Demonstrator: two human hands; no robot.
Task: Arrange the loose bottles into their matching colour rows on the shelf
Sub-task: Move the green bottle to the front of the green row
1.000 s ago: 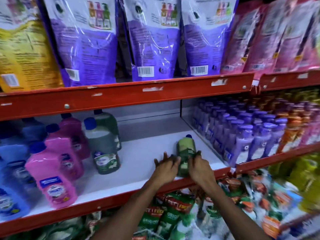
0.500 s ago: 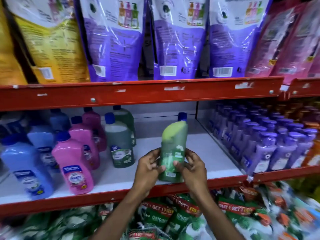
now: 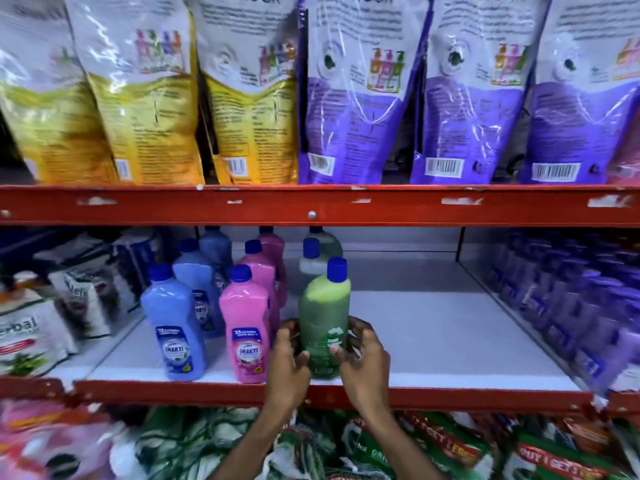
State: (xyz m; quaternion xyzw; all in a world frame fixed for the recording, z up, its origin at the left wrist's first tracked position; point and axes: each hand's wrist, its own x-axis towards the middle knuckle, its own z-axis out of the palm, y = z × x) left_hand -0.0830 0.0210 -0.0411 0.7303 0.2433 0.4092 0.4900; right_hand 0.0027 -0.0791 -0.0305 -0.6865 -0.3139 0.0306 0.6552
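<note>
Upright at the front edge of the white shelf [image 3: 433, 341], the green bottle [image 3: 323, 320] stands clasped low between both hands: the left hand [image 3: 289, 362] wraps its left side, the right hand [image 3: 363, 358] its right. Just beside it on the left stands the pink row [image 3: 247, 327], then the blue row [image 3: 176, 327]. Two more green bottles [image 3: 317, 254] stand behind it.

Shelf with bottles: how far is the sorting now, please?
Done: the blue row and the pink row stand in lines. In hand: both the left hand and the right hand hold a green bottle upright at the front of the green row. Left: letting go of it; no other loose bottles are visible.
</note>
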